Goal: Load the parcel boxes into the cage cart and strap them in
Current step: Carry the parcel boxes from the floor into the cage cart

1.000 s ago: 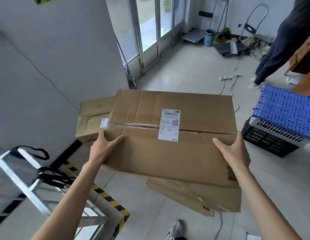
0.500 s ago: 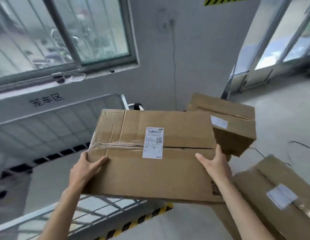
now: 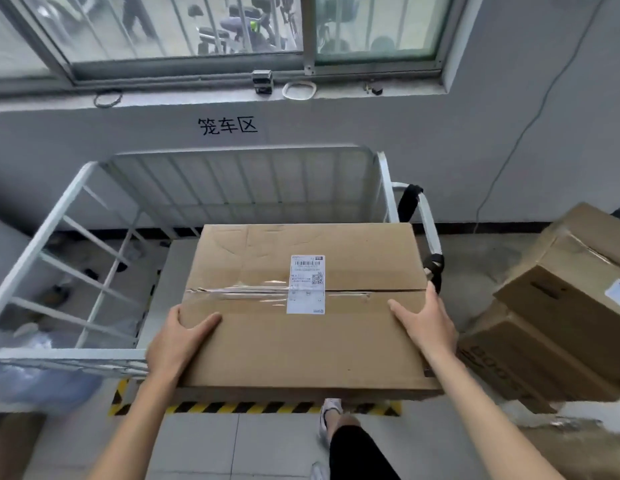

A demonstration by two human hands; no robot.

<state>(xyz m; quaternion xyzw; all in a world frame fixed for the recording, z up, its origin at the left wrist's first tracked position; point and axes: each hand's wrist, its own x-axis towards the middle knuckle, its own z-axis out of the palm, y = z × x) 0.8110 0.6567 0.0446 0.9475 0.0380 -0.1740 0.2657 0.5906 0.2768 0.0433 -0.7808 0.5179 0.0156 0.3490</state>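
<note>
Both grips are closed on one cardboard box (image 3: 301, 351): the left grip (image 3: 177, 341) clasps its left edge and the right grip (image 3: 428, 323) its right edge, each with the thumb laid flat on the top and the fingers wrapped over the side. Ahead stands a white metal cage cart (image 3: 232, 188), backed against a grey wall (image 3: 336, 119) under a window (image 3: 197, 29), with a barred back panel, a barred left panel and a pale floor. The box is held level in the air at the cart's open front, its far end overlapping the cart floor from this angle. To the right, two more boxes (image 3: 561, 306) are stacked, the upper one askew on the lower. A black-and-yellow striped line (image 3: 267, 407) runs along the floor below the held box. A black strap (image 3: 409, 199) loops round the cart's right rail. A white label (image 3: 306, 284) crosses the box's taped seam.
</note>
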